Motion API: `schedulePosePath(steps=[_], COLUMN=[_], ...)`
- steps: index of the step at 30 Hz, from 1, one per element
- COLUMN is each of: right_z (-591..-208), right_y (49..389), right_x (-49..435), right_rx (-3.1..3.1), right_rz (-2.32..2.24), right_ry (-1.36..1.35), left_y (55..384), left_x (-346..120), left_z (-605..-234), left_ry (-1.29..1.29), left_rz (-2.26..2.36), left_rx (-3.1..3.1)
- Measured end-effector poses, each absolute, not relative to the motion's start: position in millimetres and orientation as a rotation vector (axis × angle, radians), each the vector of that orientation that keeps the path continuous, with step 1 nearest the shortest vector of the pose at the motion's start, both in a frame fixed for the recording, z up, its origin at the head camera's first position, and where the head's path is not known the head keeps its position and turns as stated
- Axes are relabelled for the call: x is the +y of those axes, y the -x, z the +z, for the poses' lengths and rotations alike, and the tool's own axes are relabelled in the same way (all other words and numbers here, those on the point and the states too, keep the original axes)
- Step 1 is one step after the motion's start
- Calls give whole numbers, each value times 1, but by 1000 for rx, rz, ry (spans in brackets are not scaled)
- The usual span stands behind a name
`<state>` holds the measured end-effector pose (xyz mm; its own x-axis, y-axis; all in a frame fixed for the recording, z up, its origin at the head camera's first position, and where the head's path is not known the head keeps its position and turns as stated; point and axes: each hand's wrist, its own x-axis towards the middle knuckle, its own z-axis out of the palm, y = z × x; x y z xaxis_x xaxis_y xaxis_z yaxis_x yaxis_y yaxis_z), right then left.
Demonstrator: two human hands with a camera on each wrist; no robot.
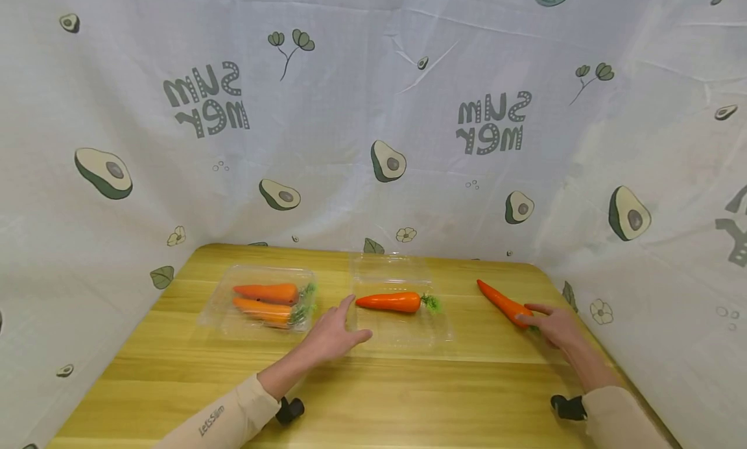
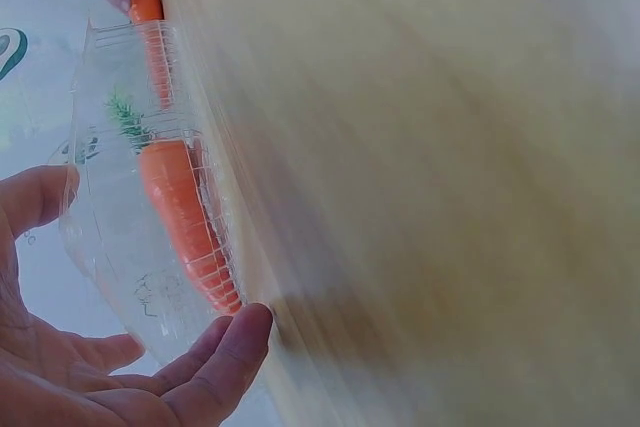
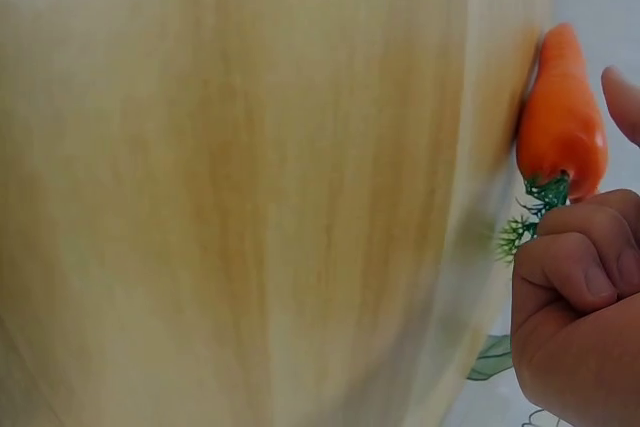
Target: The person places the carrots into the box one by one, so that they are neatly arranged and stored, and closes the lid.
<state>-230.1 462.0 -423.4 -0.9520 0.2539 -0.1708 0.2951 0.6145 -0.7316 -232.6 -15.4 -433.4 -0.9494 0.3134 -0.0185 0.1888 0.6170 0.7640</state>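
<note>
An open clear plastic box (image 1: 403, 332) lies mid-table with one orange carrot (image 1: 388, 302) with a green top in it. My left hand (image 1: 332, 335) is at the box's left end, thumb and fingers spread. In the left wrist view its fingertips (image 2: 250, 332) are by the box's near edge. At the right, my right hand (image 1: 557, 326) holds a second carrot (image 1: 498, 301) near its leafy end, the tip pointing to the far left. The right wrist view shows several curled fingers (image 3: 570, 267) beside the carrot's green top; part of the grip is hidden.
A closed clear box (image 1: 218, 313) with carrots (image 1: 265, 293) inside stands on the left of the wooden table (image 1: 408, 397). A white curtain (image 1: 338, 111) printed with avocados surrounds the back and sides.
</note>
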Motion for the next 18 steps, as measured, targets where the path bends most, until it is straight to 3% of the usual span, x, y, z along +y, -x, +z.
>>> schedulePosePath(steps=[18], right_z=[-431], right_y=[230], right_x=[465], right_rx=[2920], right_rz=[-1086], right_ry=[-490], left_y=[231], left_x=[-16], left_z=[-433], left_ry=[-422], left_rz=[1247], left_rx=[2688])
